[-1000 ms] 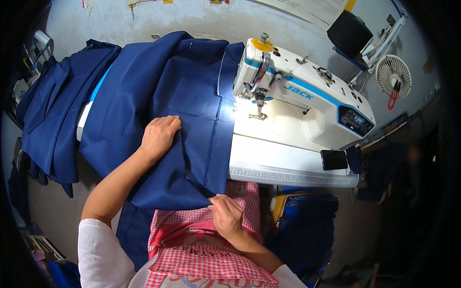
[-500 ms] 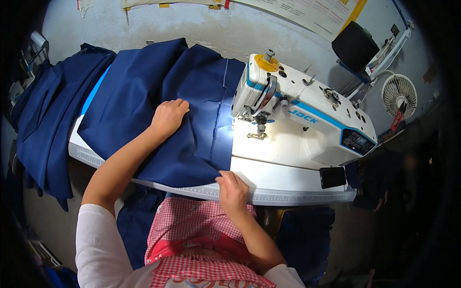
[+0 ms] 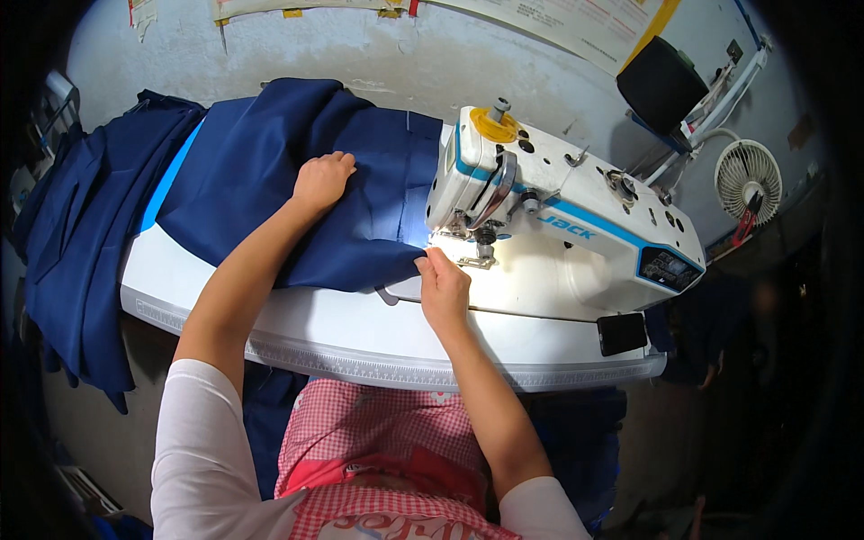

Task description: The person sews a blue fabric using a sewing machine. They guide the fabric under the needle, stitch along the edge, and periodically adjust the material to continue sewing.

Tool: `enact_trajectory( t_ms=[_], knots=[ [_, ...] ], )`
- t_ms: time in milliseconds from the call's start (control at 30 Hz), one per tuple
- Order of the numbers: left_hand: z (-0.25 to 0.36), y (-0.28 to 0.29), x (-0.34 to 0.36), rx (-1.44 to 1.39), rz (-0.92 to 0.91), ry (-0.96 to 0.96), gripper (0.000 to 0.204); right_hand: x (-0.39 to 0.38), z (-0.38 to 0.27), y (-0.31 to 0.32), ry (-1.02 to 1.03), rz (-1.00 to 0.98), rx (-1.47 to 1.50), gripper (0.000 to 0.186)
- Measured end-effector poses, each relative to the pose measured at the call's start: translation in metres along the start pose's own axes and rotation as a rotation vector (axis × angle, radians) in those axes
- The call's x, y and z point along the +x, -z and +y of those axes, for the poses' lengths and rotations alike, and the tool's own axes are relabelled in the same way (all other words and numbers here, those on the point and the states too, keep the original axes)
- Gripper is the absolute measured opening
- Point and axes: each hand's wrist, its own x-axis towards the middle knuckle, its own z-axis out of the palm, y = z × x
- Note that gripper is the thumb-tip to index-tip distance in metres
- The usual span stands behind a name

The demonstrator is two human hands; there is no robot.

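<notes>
A large piece of navy blue fabric [image 3: 252, 198] lies bunched on the white sewing table, left of the sewing machine [image 3: 558, 211]. My left hand [image 3: 324, 183] is closed on the raised folds in the middle of the cloth. Between the thumb and fingers of my right hand [image 3: 444, 286] is the cloth's near right corner, pinched just left of the presser foot [image 3: 479, 259]. A stitched seam runs along the cloth's right side, under the machine's light. The fabric's edge is beside the needle area; I cannot tell whether any of it is under the foot.
More navy cloth [image 3: 85, 225] hangs over the table's left end. A black phone [image 3: 622, 334] lies at the right front, behind the ruler-marked table edge [image 3: 378, 371]. A small fan [image 3: 749, 180] and a black thread cone [image 3: 661, 85] stand at the back right.
Both hands have moved away from me, taking the cloth with them. Its near right corner has gone from the table's front edge up to beside the presser foot, uncovering the white tabletop.
</notes>
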Motion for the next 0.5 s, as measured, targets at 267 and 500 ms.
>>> enact_trajectory(
  t_ms=[267, 500],
  knots=[
    [-0.028, 0.129, 0.015, -0.528, 0.366, 0.346, 0.029, 0.003, -0.005, 0.003, -0.113, -0.075, -0.023, 0.011],
    [0.097, 0.284, -0.063, -0.128, 0.394, -0.509, 0.01, -0.004, 0.003, 0.007, 0.202, 0.016, -0.02, 0.015]
  ],
)
